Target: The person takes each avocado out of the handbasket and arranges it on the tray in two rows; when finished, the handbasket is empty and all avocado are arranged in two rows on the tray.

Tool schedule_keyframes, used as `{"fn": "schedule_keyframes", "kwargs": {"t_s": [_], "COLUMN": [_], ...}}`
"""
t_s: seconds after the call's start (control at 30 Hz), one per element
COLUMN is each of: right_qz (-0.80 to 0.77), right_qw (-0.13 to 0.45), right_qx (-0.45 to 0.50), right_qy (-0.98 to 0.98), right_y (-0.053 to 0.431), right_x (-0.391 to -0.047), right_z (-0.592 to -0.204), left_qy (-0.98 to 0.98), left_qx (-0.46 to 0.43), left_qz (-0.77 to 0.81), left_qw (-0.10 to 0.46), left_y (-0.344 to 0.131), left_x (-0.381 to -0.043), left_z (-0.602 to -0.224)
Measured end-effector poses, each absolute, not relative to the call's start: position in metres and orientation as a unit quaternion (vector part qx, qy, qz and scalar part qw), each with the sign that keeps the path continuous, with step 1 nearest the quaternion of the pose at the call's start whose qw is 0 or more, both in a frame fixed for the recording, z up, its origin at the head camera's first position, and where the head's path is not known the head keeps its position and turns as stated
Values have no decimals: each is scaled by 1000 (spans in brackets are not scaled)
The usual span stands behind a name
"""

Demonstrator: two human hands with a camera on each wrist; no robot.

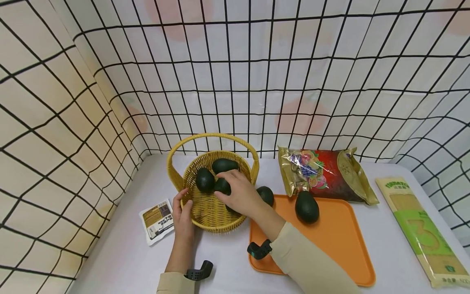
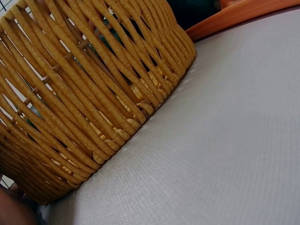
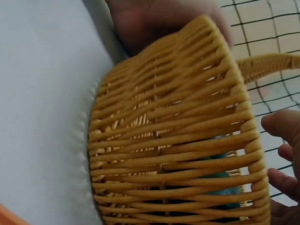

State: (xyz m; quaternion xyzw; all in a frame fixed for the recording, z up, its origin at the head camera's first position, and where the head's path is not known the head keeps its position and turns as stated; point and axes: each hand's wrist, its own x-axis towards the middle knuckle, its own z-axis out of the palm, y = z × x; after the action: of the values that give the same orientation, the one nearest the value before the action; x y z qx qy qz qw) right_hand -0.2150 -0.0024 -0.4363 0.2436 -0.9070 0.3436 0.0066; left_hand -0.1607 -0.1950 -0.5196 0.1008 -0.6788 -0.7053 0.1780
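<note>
A yellow wicker basket (image 1: 211,222) with a tall handle stands on the white table. My left hand (image 1: 183,214) grips its left rim; in the right wrist view that left hand (image 3: 164,21) lies against the outer wall. Over the basket, my right hand (image 1: 240,194) has thumb and fingers spread apart, with an avocado (image 1: 222,186) showing between them from above. In the right wrist view these fingers (image 3: 283,124) are above the rim, the mesh visible in their gap. Another avocado (image 1: 205,180) and one at the back (image 1: 225,165) lie inside; one more is mostly hidden under the right hand.
An orange tray (image 1: 330,245) right of the basket bears two avocados, one (image 1: 307,207) in plain view. Behind it lies a red-gold packet (image 1: 327,173), and at far right a noodle pack (image 1: 422,232). A small pouch (image 1: 158,220) lies left. Black mesh surrounds the table.
</note>
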Motion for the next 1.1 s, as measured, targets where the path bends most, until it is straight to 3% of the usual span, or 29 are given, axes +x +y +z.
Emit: {"fn": "schedule_keyframes", "kwargs": {"t_s": [0.23, 0.53, 1.1], "right_qz": [333, 380, 321], "right_qw": [-9, -52, -117], "right_qx": [254, 200, 216], "right_qy": [-908, -902, -915], "right_y": [-9, -11, -17], "right_x": [-236, -251, -248], "right_z": [-441, -447, -454], "left_qy": [-673, -666, -674], "left_qx": [91, 87, 98], "left_qz": [-710, -717, -709], "left_qw": [185, 185, 184], "left_y": [-196, -195, -195], "left_x": [-162, -161, -163], "left_z": [-522, -521, -522]}}
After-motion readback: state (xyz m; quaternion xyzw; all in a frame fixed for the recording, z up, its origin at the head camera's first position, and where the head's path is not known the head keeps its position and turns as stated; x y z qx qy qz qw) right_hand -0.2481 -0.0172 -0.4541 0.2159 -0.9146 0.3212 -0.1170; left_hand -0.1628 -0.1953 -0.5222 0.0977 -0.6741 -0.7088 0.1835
